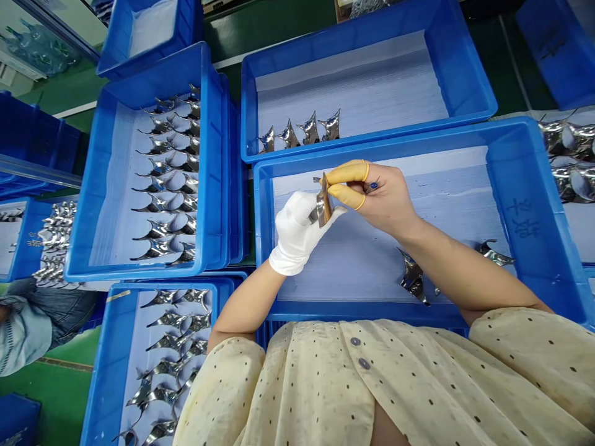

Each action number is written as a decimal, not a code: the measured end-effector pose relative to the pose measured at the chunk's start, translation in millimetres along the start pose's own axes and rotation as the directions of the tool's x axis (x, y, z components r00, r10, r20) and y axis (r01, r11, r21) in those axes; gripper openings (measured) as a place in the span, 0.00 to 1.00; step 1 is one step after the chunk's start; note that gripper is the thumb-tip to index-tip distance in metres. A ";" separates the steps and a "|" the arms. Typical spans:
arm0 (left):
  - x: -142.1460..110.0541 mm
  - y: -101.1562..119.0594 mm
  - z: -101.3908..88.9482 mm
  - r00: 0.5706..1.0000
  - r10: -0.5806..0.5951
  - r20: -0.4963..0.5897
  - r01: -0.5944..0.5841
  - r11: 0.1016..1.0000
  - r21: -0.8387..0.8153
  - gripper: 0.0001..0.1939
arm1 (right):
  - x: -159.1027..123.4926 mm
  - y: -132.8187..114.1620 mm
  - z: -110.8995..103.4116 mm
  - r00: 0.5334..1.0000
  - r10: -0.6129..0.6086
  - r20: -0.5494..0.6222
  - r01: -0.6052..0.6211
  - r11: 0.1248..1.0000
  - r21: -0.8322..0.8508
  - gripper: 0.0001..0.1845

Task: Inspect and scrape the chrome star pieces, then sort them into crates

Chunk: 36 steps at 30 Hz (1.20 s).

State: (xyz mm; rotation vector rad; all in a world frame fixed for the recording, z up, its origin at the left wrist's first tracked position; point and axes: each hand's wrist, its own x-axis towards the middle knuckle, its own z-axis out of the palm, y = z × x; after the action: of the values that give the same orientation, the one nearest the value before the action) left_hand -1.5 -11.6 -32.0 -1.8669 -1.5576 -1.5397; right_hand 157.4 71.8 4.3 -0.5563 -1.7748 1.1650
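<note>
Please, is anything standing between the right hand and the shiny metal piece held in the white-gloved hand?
Nothing visible does. The yellow finger cots on the right hand touch the shiny metal piece directly, and the white-gloved left hand holds that piece from the other side.

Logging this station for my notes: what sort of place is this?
Likely a factory inspection line: blue plastic crates, rows of polished metal parts, a white glove and yellow finger cots.
</note>
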 end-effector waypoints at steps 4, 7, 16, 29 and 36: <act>0.0 0.3 -1.9 0.994 -0.096 0.051 0.100 0.992 -0.076 0.23 | 0.9 2.5 0.3 1.000 -0.021 -0.010 0.021 1.000 -0.006 0.15; 2.4 3.0 -7.0 0.967 -0.236 0.099 0.251 0.950 -0.183 0.26 | 2.4 1.0 -2.9 0.997 -0.058 -0.041 0.057 0.998 -0.037 0.14; 12.9 9.3 -15.9 0.732 -0.537 0.421 0.665 0.424 -0.615 0.24 | -2.8 -23.3 -4.9 0.958 -0.252 0.138 0.269 0.954 -0.129 0.16; 11.5 7.9 -13.3 0.717 -0.440 0.540 0.691 0.345 -0.635 0.30 | 14.8 -2.6 -8.0 0.947 0.245 -0.206 -0.162 0.922 0.351 0.26; 9.0 6.9 -12.8 0.639 -0.508 0.577 0.767 0.467 -0.439 0.26 | 17.9 9.2 -11.9 0.906 0.368 -0.208 -0.279 0.890 0.360 0.28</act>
State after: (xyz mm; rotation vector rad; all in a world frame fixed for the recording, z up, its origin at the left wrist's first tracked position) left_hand -4.0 -18.8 -16.7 -2.1011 -2.3484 -2.4641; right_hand 158.1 95.1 5.7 -0.7957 -1.2501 1.4982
